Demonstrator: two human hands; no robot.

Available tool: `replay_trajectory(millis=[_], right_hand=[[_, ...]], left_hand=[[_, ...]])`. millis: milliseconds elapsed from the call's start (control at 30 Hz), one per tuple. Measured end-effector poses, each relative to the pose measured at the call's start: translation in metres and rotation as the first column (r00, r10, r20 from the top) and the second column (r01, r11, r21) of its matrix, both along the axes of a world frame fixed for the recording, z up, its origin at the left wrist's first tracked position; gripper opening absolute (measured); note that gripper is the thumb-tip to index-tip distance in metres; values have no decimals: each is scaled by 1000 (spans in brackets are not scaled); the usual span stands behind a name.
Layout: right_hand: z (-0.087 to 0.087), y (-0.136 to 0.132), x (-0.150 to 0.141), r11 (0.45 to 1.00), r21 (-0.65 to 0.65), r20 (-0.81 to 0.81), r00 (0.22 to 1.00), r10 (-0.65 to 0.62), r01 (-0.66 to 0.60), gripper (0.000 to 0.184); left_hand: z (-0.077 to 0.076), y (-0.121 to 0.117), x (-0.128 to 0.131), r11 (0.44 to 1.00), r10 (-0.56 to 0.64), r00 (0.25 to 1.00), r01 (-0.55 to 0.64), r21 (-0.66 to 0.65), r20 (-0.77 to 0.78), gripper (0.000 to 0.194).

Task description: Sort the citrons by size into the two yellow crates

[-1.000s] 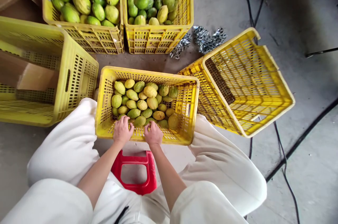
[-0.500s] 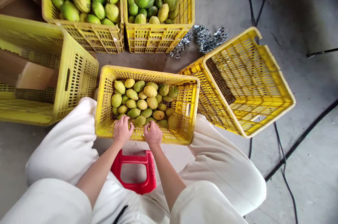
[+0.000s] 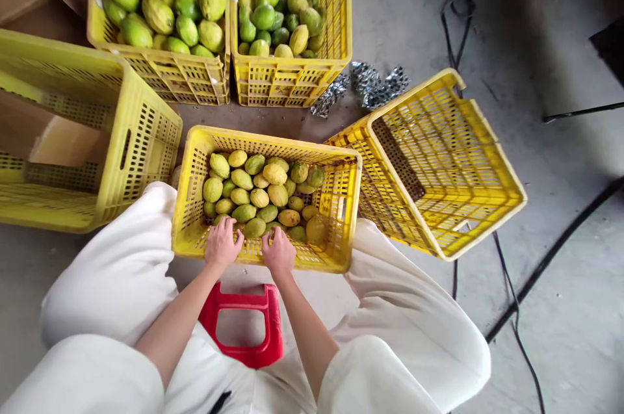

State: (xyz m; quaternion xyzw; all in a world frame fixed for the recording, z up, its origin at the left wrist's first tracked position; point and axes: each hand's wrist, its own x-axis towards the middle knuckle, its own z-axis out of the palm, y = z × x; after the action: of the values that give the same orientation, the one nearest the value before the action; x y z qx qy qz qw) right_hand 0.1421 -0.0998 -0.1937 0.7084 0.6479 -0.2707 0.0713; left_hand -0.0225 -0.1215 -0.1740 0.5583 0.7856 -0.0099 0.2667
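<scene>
In front of me stands a yellow plastic crate [image 3: 341, 251] between my knees, its floor covered with several yellow-green oval fruits [image 3: 259, 197]. My left hand [image 3: 223, 244] lies over its near rim, fingers curled down on the inside, close to the nearest fruits. A short way to the right, my right hand [image 3: 279, 249] hooks over the same rim in a like pose, fingers bent. The fingertips of both hands are partly hidden, and neither hand shows a fruit in it.
Two yellow crates of larger green fruit, a left one [image 3: 160, 69] and a right one [image 3: 287, 76], stand beyond. A tilted crate [image 3: 448, 167] lies right; another crate [image 3: 146, 141] holding cardboard is left. A red stool [image 3: 253, 355], silvery shreds [image 3: 375, 86] and black cable [image 3: 550, 251] are nearby.
The whole view has shifted slightly, with the far crates now lower in the picture. Both hands keep their places on the crate's near rim, and the fruits lie as before.
</scene>
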Motion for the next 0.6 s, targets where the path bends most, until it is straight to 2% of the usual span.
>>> replay_trajectory(millis=[200, 267, 333, 467, 600], right_hand=[[1, -8, 4, 994, 99, -120, 991, 51, -39, 26], [4, -7, 4, 995, 95, -126, 992, 15, -3, 29], [7, 3, 7, 999, 42, -106, 994, 31, -26, 32], [9, 53, 33, 986, -59, 23, 987, 161, -159, 36], [-11, 121, 66, 967, -138, 197, 951, 239, -214, 38]], left_hand=[[-2, 0, 0, 1000, -2, 1000, 1, 30, 17, 26], [-3, 1, 0, 1000, 10, 1000, -11, 30, 20, 27], [-3, 1, 1, 999, 19, 1000, -19, 28, 17, 28], [-3, 1, 1, 999, 16, 999, -17, 49, 31, 28], [-1, 0, 1, 997, 25, 998, -29, 69, 57, 27]])
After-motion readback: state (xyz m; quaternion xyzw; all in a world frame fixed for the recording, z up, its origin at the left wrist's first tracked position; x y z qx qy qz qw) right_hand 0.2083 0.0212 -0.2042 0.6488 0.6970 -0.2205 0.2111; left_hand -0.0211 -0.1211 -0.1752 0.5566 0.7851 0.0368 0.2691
